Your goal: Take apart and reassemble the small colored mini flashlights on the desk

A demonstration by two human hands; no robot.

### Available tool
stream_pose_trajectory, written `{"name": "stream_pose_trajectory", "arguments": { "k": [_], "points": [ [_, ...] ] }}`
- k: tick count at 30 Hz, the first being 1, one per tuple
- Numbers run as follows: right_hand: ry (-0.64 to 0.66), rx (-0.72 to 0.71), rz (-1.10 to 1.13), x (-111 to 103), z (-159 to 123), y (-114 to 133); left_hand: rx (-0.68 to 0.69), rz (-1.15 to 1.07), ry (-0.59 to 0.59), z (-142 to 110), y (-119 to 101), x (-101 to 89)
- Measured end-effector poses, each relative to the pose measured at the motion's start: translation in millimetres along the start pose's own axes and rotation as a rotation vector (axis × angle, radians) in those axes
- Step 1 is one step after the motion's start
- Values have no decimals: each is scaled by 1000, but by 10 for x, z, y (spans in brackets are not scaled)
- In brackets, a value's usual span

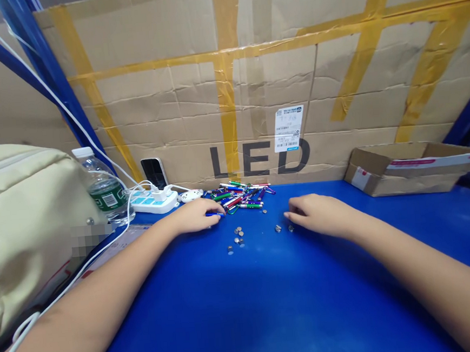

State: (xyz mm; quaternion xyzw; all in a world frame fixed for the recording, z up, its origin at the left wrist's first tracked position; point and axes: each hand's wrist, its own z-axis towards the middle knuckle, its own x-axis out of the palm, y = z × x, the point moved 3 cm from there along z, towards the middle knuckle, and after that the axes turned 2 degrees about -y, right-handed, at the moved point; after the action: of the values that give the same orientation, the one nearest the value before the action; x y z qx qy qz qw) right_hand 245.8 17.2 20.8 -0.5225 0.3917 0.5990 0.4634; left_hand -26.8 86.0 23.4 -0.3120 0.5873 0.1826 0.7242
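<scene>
My left hand (pixel 197 215) is at the left of a pile of small coloured metal pen-shaped tubes (pixel 240 196). Its fingers and thumb close around a slim blue pen-shaped tube (pixel 214 214). To the right, my right hand (pixel 317 213) hovers low over the table with curled fingers; whatever they may hold is hidden. Just below its fingertips lie small silvery discs, like button cells (pixel 278 228), with another disc (pixel 290 228) beside them. Between the hands, several more discs (pixel 238 231) are scattered on the blue tabletop (pixel 269 303).
A white power strip (pixel 153 200) with cables, a phone (pixel 154 173), a water bottle (pixel 108 194) and a beige bag (pixel 31 224) crowd the left. An open cardboard box (pixel 414 175) stands back right. A large cardboard panel (pixel 180 104) walls off the back.
</scene>
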Motion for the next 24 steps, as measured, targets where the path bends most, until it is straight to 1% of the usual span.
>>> {"name": "stream_pose_trajectory", "arguments": {
  "k": [2, 5, 7, 9, 12, 13, 14, 15, 18, 19, 20, 24],
  "points": [
    [-47, 27, -4, 15, 31, -94, -35, -10, 14, -5, 52, 9],
    [6, 18, 18, 88, 60, -184, -64, -35, 25, -5, 84, 21],
    [38, -1, 29, 124, 64, -185, -85, -19, 28, 4, 90, 31],
    [39, -15, 52, 133, 61, -148, -114, 58, -24, 21, 93, 32],
    [36, -38, 113, 119, 52, -59, -157, 198, -221, 46, 111, 11],
    [32, -50, 131, 113, 50, -31, -166, 219, -274, 51, 123, 12],
    [26, -61, 146, 108, 47, -8, -171, 223, -296, 56, 140, 23],
    [19, -71, 159, 104, 45, 10, -170, 218, -287, 62, 160, 43],
    [1, -88, 183, 103, 41, 31, -175, 190, -199, 73, 233, 114],
    [-4, -90, 186, 105, 41, 31, -179, 180, -185, 74, 256, 127],
    [-9, -91, 188, 107, 41, 30, -178, 175, -193, 75, 277, 132],
    [-26, -94, 186, 116, 46, 26, -162, 202, -314, 71, 374, 97]
  ]
}}
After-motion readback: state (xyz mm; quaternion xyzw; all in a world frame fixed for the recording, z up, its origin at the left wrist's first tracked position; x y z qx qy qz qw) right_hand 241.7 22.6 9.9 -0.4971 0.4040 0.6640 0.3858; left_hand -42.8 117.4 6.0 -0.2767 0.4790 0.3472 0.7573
